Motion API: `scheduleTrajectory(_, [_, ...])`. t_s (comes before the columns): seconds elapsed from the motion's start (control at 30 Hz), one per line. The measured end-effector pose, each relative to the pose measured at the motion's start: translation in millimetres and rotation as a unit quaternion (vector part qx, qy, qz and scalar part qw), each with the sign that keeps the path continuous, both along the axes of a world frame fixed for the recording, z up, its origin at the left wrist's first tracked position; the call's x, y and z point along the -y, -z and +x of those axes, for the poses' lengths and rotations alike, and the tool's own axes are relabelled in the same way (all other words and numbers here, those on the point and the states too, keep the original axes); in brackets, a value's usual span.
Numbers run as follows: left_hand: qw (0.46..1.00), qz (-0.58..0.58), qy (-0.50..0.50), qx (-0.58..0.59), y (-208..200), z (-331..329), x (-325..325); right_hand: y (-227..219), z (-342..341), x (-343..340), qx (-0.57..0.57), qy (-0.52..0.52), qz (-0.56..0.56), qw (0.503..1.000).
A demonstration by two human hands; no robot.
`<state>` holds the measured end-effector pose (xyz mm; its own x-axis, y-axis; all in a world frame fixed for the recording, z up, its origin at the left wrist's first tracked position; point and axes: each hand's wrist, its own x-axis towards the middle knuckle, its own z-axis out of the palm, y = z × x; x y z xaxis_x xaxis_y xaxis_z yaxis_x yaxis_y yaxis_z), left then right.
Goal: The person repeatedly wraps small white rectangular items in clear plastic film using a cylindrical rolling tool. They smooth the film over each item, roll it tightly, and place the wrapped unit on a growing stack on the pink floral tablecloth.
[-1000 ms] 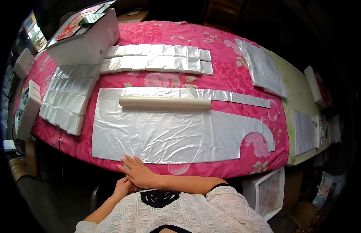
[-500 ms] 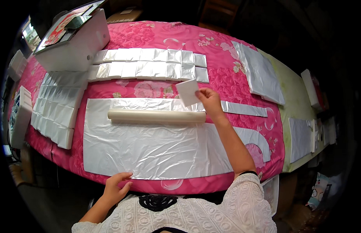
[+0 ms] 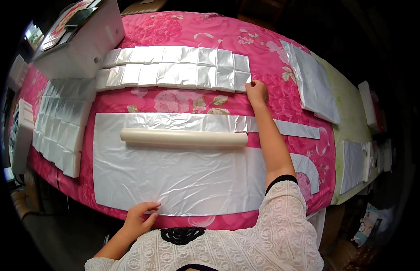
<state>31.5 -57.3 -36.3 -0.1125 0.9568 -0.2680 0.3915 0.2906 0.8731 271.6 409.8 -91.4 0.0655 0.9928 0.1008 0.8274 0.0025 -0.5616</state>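
Note:
My right hand [image 3: 258,92] pinches the right edge of a flat, square silvery-white packet [image 3: 241,81] at the end of the nearer of two rows. Overlapping packets [image 3: 176,73] of the same kind run leftward from it. My left hand [image 3: 140,220] rests at the front edge of a wide stack of silvery plastic sheets [image 3: 174,176]. Its thumb and fingers are apart and nothing is held. Across the stack lies a long cream tube [image 3: 185,137], beneath my right forearm's left side. A narrow silvery strip [image 3: 300,130] and a curved sheet piece [image 3: 307,169] show beyond that forearm.
A pink floral cloth [image 3: 174,34] covers the table. More packets [image 3: 63,122] lie in columns at left, below a white foam box [image 3: 83,45]. Another sheet stack [image 3: 309,83] sits at far right, near a pale green surface [image 3: 352,122] with a smaller sheet stack [image 3: 353,165].
My right hand has carried the square packet from above the tube up and right, and laid it at the nearer row's right end. My left hand stays near the front edge. The view has shifted slightly.

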Motion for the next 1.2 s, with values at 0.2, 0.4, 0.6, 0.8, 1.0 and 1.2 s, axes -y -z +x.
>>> scheduleTrajectory(0.2, [1.0,0.014,0.006,0.023,1.9,2.1,0.6,-9.5,0.9,26.7,-0.003,-0.051,0.158,0.986])
scheduleTrajectory(0.4, [0.993,0.083,0.075,-0.045,-8.7,8.9,-13.0,-43.8,3.3,178.3,-0.041,-0.419,0.04,0.906])
scheduleTrajectory(0.6, [0.958,0.163,0.152,-0.178,-3.9,40.7,-53.9,-54.1,35.1,289.5,0.021,-0.317,-0.089,0.944])
scheduleTrajectory(0.8, [0.929,0.206,0.154,-0.265,33.8,87.1,-82.9,-20.5,63.8,336.4,0.0,-0.398,-0.006,0.917])
scheduleTrajectory(1.0, [0.931,0.211,0.185,-0.233,34.4,127.5,-98.6,8.3,178.9,251.9,0.128,-0.198,0.072,0.969])
scheduleTrajectory(1.2, [0.925,0.224,0.192,-0.239,30.8,151.4,-98.3,18.2,303.9,224.1,0.153,0.015,0.141,0.978])
